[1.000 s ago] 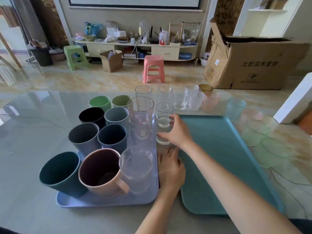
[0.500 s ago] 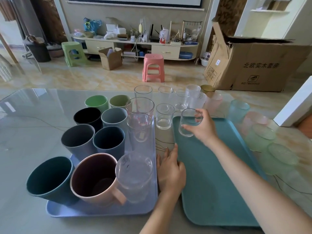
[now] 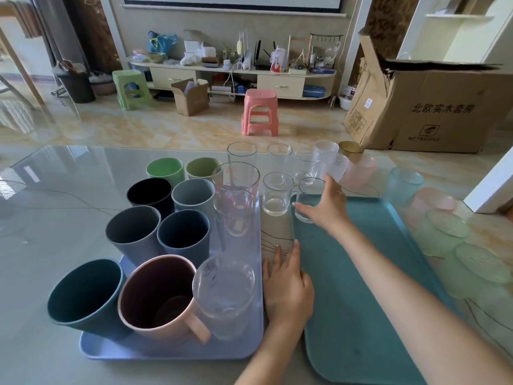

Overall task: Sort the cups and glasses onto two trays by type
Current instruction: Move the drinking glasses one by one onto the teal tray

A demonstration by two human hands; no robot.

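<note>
Glossy and grey, the bench (image 3: 55, 218) carries two trays side by side, with a living room floor and a pink stool (image 3: 259, 112) beyond. On the teal tray (image 3: 361, 301), at its far left corner, stands a small clear glass (image 3: 306, 201), upright, its long axis vertical. The right hand (image 3: 327, 207) is wrapped around that glass from the right, its fingers (image 3: 302, 208) curled across the near face, thumb side hidden. Whether the base already bears on the tray I cannot tell. Just left of the teal tray, the left hand (image 3: 286, 287) lies flat on the bench, fingers straight and holding nothing, between the teal tray and the blue tray (image 3: 166, 354). The blue tray holds coloured cups plus three clear glasses. A matching tumbler (image 3: 277, 194) stands just off the teal tray's far left corner, nearer the right hand, so that hand looks best placed for it.
</note>
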